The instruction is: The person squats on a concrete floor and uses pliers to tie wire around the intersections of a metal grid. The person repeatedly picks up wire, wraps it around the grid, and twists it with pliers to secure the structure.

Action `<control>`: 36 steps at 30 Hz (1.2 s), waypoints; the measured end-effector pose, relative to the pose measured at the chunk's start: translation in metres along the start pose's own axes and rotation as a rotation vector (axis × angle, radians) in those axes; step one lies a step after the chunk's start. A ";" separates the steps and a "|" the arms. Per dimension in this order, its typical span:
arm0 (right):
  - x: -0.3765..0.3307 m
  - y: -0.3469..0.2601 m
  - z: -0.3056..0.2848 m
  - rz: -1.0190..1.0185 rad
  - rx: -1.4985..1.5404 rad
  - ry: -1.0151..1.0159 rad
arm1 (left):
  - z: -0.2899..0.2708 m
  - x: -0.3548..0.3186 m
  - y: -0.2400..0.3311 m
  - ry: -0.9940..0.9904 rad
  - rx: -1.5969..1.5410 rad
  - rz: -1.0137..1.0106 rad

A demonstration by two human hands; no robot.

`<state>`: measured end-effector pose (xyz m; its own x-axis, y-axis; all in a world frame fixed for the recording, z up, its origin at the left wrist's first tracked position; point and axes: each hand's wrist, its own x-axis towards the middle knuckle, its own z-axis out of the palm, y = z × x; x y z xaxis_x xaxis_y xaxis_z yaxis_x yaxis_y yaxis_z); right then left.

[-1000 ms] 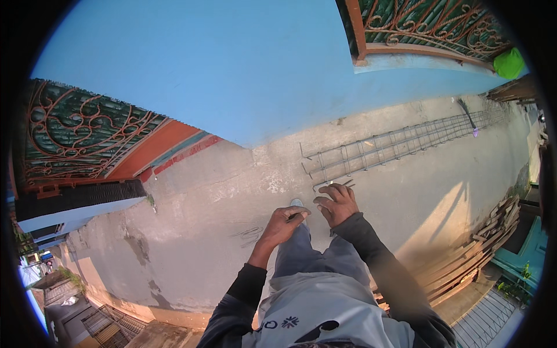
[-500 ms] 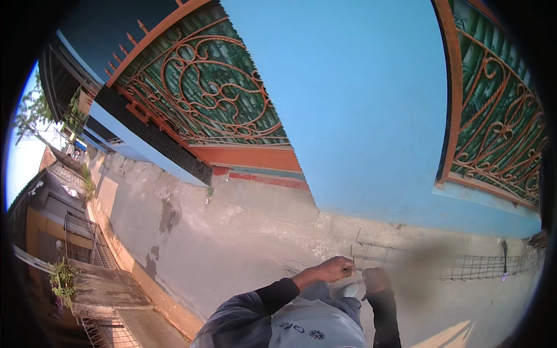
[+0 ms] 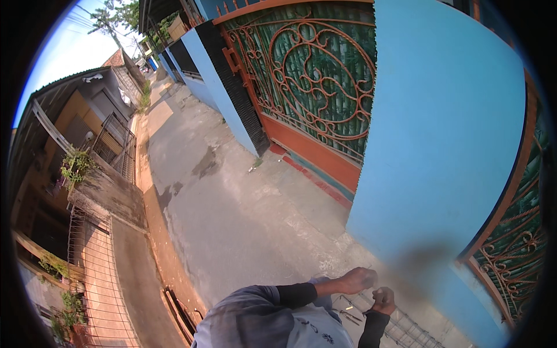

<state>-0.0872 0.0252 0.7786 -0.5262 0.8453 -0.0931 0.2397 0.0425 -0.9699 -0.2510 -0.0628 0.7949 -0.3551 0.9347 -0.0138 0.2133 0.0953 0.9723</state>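
Head view, tilted; street scene, concrete pavement [image 3: 232, 220] running from near to far.

2 hands in view, both low in the frame, right of centre. Left hand [image 3: 355, 281]: forearm in a black sleeve [image 3: 296, 294] comes in from the lower left and runs almost level toward the right; wrist bare; hand palm-down, fingers curled loosely together into a soft fist. Whether it grips anything: cannot tell, the fingertips are blurred.

Right hand [image 3: 383, 300]: just right of and slightly nearer than the left hand, close beside it, contact between the 2 not resolvable. Forearm, also black-sleeved, rises steeply from the lower edge. Fingers bunched tight in a closed fist; a small pale spot shows at the top of the fist, too small to identify.

Below and to the right of both hands lies a wire mesh panel [image 3: 400, 330], flat on the pavement, extending toward the lower right. The right hand sits directly above its near-left end; touching or not: cannot tell.

Grey garment [image 3: 255, 319] fills the lower centre.

Surroundings: blue wall [image 3: 441, 145] stands on the right, directly beyond the hands. Left of it, a green gate with orange scrollwork [image 3: 313, 75]. A second scrollwork gate [image 3: 516, 249] at the far right edge. Houses and a fence with potted plants [image 3: 75, 165] along the left.
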 end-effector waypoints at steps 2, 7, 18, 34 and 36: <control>0.004 -0.007 0.011 0.008 0.204 0.051 | 0.001 0.008 0.005 0.051 -0.091 -0.015; 0.038 -0.043 0.052 0.063 0.297 0.124 | -0.024 0.044 0.009 0.095 -0.326 -0.131; 0.122 -0.079 0.068 0.250 0.374 0.124 | -0.085 0.141 0.015 -0.062 -0.278 -0.201; 0.119 -0.072 0.028 0.118 -0.058 0.691 | -0.063 0.196 0.018 -0.287 -0.557 -0.309; 0.119 -0.056 0.049 0.098 0.057 0.606 | -0.052 0.205 0.021 -0.276 -0.660 -0.302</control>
<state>-0.2032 0.0977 0.8110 0.0574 0.9969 -0.0543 0.2103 -0.0652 -0.9754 -0.3663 0.1132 0.8246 -0.0541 0.9603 -0.2736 -0.4736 0.2165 0.8537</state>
